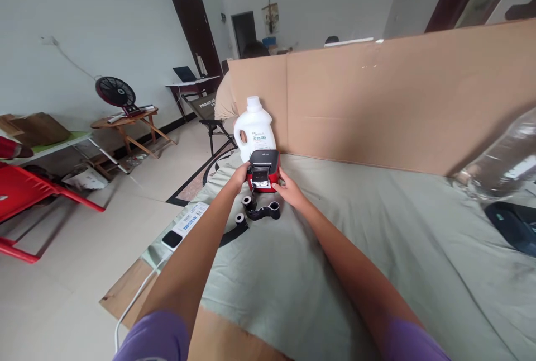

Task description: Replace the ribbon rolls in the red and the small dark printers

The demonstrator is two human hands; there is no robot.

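Red-and-black printer (pixel 263 171) between both hands — left hand (pixel 240 174), right hand (pixel 290 191) — fingers clasping its sides.

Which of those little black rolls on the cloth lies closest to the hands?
The roll just below the left hand, by the red printer. The other roll lies nearer the camera, beside the left forearm.

I'm looking into a plain home room used as a makeshift workspace: tiled floor (pixel 84 249), a fan (pixel 115 91) on a wooden side table (pixel 125 120), a folding chair (pixel 207 112), a laptop (pixel 184 74) on a desk.
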